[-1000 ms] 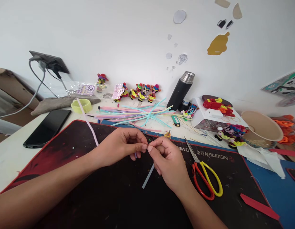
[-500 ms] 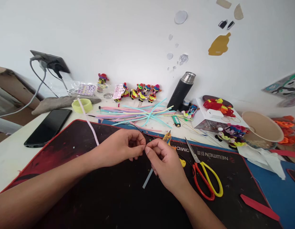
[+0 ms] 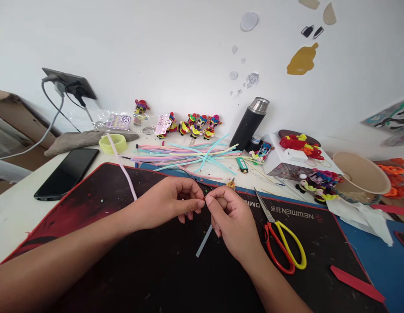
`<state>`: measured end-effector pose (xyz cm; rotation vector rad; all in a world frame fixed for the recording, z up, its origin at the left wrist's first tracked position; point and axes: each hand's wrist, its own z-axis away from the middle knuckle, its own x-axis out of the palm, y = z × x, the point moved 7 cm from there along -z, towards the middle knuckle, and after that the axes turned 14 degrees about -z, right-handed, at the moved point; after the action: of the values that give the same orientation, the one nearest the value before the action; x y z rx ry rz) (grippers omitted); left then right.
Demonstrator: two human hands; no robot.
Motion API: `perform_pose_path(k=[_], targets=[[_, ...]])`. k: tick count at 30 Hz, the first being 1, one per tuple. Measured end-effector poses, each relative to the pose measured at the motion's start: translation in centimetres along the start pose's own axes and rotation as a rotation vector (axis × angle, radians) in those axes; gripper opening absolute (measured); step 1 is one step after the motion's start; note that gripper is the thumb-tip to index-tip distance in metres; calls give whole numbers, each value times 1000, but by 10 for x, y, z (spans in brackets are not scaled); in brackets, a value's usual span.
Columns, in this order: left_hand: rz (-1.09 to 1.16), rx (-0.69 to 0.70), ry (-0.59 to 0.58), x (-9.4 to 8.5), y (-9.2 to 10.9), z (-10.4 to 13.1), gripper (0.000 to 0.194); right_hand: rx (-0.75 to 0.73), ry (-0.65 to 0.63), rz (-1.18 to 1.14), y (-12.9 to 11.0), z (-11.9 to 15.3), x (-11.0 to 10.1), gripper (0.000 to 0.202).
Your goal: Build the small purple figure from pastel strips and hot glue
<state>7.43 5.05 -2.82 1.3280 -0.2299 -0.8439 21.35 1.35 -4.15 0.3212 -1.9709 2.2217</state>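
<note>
Above the dark mouse mat [image 3: 139,269], my left hand [image 3: 175,202] and my right hand [image 3: 232,219] meet fingertip to fingertip. Both are closed in a pinch. A tiny reddish speck shows between the fingertips, too small to name. Under my right hand lies a pale translucent stick [image 3: 204,241], its upper end hidden. A yellowish nozzle tip [image 3: 231,184] pokes out just beyond the same hand. To the right rest scissors [image 3: 270,221] with one red and one yellow handle. A lilac pipe cleaner [image 3: 122,167] runs behind my left wrist.
Behind the mat lies a heap of pastel pipe cleaners [image 3: 188,156]. Small dolls [image 3: 197,126] stand by the wall, near a black flask [image 3: 249,124]. A phone [image 3: 67,174] is at left; a beige bowl [image 3: 361,174] and red strip [image 3: 356,283] are at right.
Both hands have shifted slightly to the right, and the reddish speck between the fingertips now shows. My right hand covers more of the yellowish nozzle. The other things stay in place.
</note>
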Motion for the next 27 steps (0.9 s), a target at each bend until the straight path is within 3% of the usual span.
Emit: perform_pose_path(k=[8,16,27], targets=[[29,31,58,-4,6,1,19,13,-31,-10,1,0,2,25],[170,-31,-10,-3,-2,-2,19,98,-97,-70,4,0,5,29],[287,-74,3,-1,-8,-1,17,135,-116,-130,8,-1,4,33]])
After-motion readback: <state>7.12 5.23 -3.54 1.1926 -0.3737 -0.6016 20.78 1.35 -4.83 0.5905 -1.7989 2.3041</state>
